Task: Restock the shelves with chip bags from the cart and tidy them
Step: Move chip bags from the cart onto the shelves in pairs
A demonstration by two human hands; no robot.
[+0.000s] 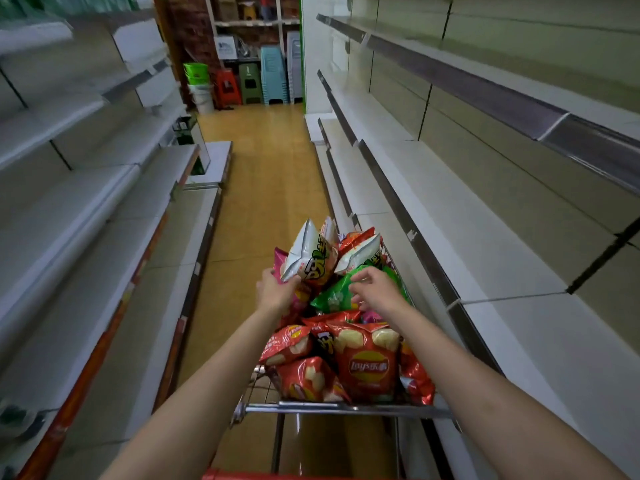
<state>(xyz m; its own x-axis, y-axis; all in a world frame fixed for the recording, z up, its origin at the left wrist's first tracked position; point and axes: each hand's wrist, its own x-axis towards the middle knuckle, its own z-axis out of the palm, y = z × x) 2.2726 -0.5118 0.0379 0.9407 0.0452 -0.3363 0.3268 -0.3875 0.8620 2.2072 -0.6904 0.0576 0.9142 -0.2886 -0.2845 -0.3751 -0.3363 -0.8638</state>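
Shelves (502, 258) flank you on both sides of the aisle, with stacked stools (273, 74) and buckets (197, 81) at its far end. The cart (346, 407) ahead of you is heaped with chip bags (367, 362). Your left hand (275, 291) pinches a white bag (308, 258) at the heap's top; your right hand (374, 289), fingers loosely spread, rests on a green bag (332, 294).

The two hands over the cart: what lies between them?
In the head view, a silver chip bag and a green bag lie between the left hand and right hand.
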